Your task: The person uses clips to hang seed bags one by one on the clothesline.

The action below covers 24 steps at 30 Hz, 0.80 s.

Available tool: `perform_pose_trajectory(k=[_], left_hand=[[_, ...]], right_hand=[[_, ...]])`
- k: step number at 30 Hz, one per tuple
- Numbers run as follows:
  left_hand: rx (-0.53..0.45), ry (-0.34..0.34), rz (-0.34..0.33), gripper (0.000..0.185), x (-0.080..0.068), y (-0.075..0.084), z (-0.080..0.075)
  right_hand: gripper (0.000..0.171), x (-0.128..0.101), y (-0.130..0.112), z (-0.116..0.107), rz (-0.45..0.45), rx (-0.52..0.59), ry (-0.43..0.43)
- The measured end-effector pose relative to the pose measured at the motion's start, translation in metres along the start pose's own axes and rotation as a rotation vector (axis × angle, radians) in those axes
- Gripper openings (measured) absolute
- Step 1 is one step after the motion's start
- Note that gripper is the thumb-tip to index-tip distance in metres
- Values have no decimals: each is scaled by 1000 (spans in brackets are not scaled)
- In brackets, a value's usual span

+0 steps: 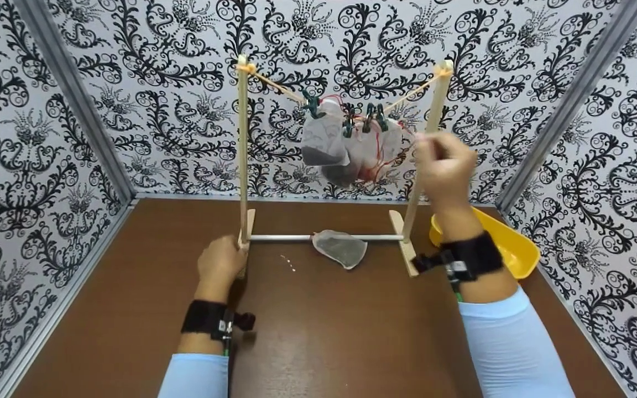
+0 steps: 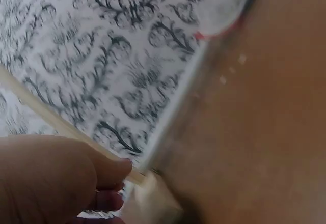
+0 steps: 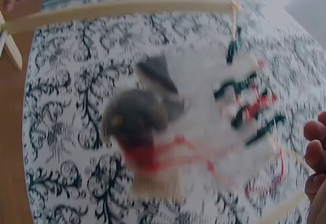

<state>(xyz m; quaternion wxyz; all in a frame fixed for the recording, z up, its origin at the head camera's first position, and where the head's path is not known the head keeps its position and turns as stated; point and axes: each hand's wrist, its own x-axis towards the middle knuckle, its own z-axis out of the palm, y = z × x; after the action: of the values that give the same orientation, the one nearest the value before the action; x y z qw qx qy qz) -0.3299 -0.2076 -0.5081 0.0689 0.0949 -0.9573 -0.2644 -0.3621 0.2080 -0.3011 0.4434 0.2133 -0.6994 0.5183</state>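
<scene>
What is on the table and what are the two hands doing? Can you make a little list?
Stand: small wooden drying rack with an orange string line
Hanging: translucent pouches held by dark green clips
Lying below: one translucent pouch by the rack's white bottom bar
Left hand: grips the rack's left foot
Right hand: raised by the right post, fingers curled at the string
Right side: yellow plastic tray
Surface: brown table
</scene>
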Motion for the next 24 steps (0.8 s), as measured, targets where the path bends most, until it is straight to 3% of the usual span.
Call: perform_pose_trajectory(k=[5,7,10,11,13,16,19,21,24], left_hand=[[-12,-39,-35,24,-8,-16,7],[-7,-39,-52,27,-11,-20,5],[10,-41,-69,30,-15,-23,0],[11,-42,-72,29,-16,-24,0],[15,-37,-67,27,-17,-22,0],[16,-25,-46,25,-17,-19,2],[18,-3,-49,24,-17,-17,2],[17,-7,-46,24,-17,-16,3],[9,-14,-51,25,-16,-15,3]], right_hand=[[38,4,45,-40,206,7,205],[41,2,67,-51,287,4,223],[45,-7,105,-68,420,-103,175],[45,-12,117,-75,469,-169,126],[45,-20,138,-90,605,-295,-49],[43,-32,164,-109,735,-529,-407],[49,-42,184,-120,738,-669,-742],[53,-47,193,-126,711,-717,-891],[57,-54,204,-133,690,-722,-1046]])
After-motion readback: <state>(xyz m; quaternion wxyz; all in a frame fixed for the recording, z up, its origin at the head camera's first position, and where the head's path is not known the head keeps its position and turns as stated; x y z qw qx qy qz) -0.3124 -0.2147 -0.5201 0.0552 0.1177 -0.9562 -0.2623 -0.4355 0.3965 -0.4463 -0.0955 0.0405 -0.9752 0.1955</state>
